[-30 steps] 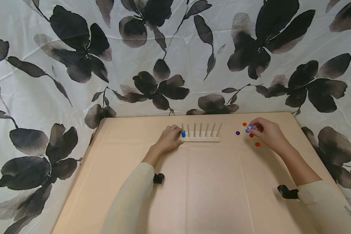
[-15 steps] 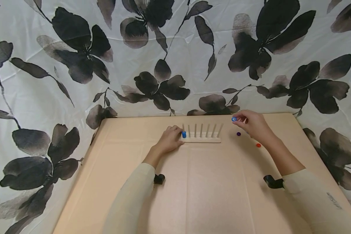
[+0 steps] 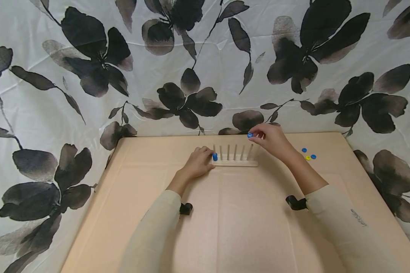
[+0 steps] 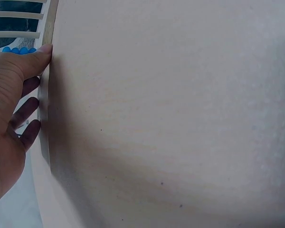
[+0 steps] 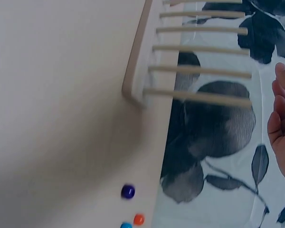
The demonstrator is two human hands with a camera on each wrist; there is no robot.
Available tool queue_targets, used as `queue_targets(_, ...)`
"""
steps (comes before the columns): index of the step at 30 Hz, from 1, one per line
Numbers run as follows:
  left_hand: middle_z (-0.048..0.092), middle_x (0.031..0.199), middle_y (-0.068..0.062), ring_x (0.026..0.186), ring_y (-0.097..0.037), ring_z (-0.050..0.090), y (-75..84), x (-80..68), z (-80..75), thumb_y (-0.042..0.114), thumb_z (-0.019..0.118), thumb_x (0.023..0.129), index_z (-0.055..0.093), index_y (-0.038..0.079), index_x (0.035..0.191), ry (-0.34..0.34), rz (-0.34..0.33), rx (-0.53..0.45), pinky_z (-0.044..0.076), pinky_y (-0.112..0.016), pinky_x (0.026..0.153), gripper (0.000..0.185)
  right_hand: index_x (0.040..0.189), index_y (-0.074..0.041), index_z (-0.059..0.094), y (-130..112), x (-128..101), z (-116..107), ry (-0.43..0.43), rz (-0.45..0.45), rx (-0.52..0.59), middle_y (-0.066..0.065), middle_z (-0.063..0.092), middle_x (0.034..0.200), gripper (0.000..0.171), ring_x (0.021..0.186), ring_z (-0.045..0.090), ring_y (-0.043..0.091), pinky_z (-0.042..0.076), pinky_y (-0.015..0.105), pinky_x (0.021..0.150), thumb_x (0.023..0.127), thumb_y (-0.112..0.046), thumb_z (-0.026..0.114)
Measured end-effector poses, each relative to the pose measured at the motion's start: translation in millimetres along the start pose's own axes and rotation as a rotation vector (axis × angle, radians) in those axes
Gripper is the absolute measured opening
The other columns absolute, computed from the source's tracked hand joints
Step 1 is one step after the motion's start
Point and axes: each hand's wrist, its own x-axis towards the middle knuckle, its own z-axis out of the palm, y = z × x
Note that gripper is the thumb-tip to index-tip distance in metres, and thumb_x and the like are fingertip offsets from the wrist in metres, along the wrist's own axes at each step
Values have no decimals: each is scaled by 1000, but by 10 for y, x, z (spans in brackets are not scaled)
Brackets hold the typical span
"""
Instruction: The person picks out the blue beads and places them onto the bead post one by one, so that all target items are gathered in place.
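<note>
Tan table [image 3: 253, 227], floral black-and-white cloth backdrop [image 3: 89, 76], loose beads [image 3: 308, 154] at right

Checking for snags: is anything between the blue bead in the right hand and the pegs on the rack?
Nothing visible. The right hand holds the blue bead just above the rack's right-end pegs, which look bare; the only stacked beads sit on the leftmost peg.

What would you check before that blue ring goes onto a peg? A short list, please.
1. Blue ring pinched in the right hand: ok.
2. Left hand steadying the peg rack: ok.
3. Ring above the rack's right-end pegs: ok.
4. Ring's hole lined up with a peg tip: cannot tell.
5. Blue stack sits on the leftmost peg; other pegs bare: ok.
6. Loose beads lie clear of the rack: ok.
</note>
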Motion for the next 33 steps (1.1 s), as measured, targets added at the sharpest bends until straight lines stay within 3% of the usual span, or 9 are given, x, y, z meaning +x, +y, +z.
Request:
queue_targets(9, 54, 129, 0, 119, -23, 47, -14, 34, 16, 39, 72, 85, 55, 15, 133, 8, -3, 8, 42, -42, 101, 56, 101, -14, 72, -225, 219, 226, -65, -55, 52, 0, 69, 90, 16, 83, 60, 14, 48, 30, 71, 87, -21, 72)
queue_targets(25, 55, 128, -1, 116, -23, 48, -20, 100, 21, 38, 73, 85, 56, 12, 132, 16, -5, 1, 43, -44, 98, 57, 103, -14, 73, -435, 455, 528, -199, -88, -9, -1, 70, 90, 18, 89, 60, 19, 50, 34, 77, 87, -24, 72)
queue_targets(33, 54, 127, 0, 116, -23, 48, -25, 127, 34, 38, 72, 85, 55, 13, 132, 20, -3, 3, 43, -43, 98, 56, 101, -14, 73, -490, 547, 621, -221, -132, -50, 0, 70, 92, 18, 91, 61, 18, 51, 34, 80, 87, -26, 72)
